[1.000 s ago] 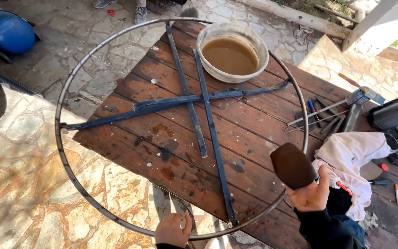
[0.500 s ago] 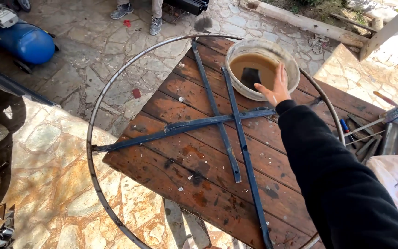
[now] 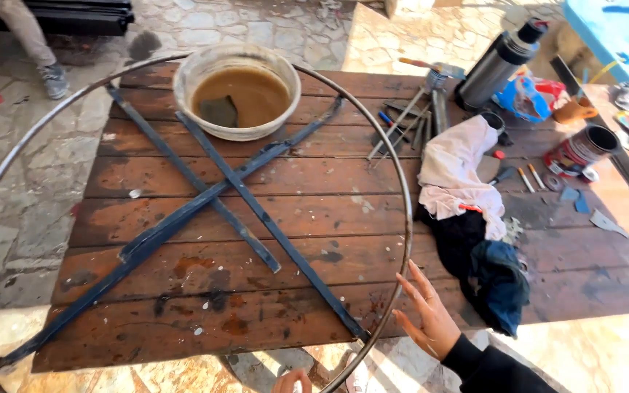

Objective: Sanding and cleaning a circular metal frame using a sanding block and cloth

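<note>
Your right hand was open, fingers spread, holding nothing, its fingertips touching or just short of the metal ring at about the ring's four o'clock; I could not tell whether they pressed on it. Your left hand showed only as a few fingertips at the bottom edge, near the ring's six o'clock, so whether it was open or closed around anything I could not tell.

The ring lay flat on the wooden table, overhanging it on the nine o'clock side above the stone paving. Inside it, dark blue flat bars crossed near the middle, their ends reaching toward the rim.

At the ring's twelve o'clock stood a white basin of brown water, with a dark sponge lying in it, well apart from both hands. As I judged it, the sponge was soaking and no wiping of the metal was under way; the bars showed no clear wet sheen, so most of that work looked still ahead of you.

At three o'clock from the ring lay a pale cloth over a dark cloth, and beyond them loose tools, a black flask and an open can.
</note>
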